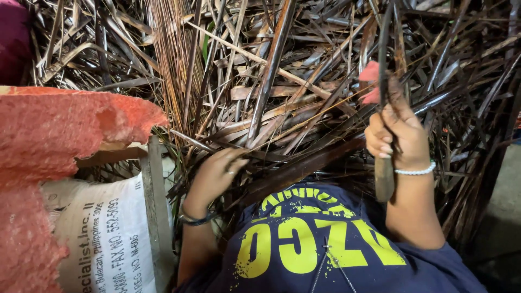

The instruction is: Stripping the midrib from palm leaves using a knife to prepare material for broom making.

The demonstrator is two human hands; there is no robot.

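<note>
Leaves, dry and brown, fill most of the view: a dense heap of long palm fronds point(304, 92), flat, ribbon-like and glossy in places, crossing at every angle. At the upper left of the heap stands a bundle of thin straw-coloured midribs point(173, 59), stripped bare and lying roughly parallel, which suggests part of the work is done, while the far greater mass of leaves looks unstripped. The right hand point(393, 135) is closed around the wooden handle of a knife point(384, 108), whose dark narrow blade points up into the heap. The left hand point(217, 171) curls loosely over a few leaf strips at the heap's near edge; whether it grips them I cannot tell. A rough, crumbling red-orange slab point(49, 141) and a printed white woven sack point(103, 233) sit at the left.
</note>
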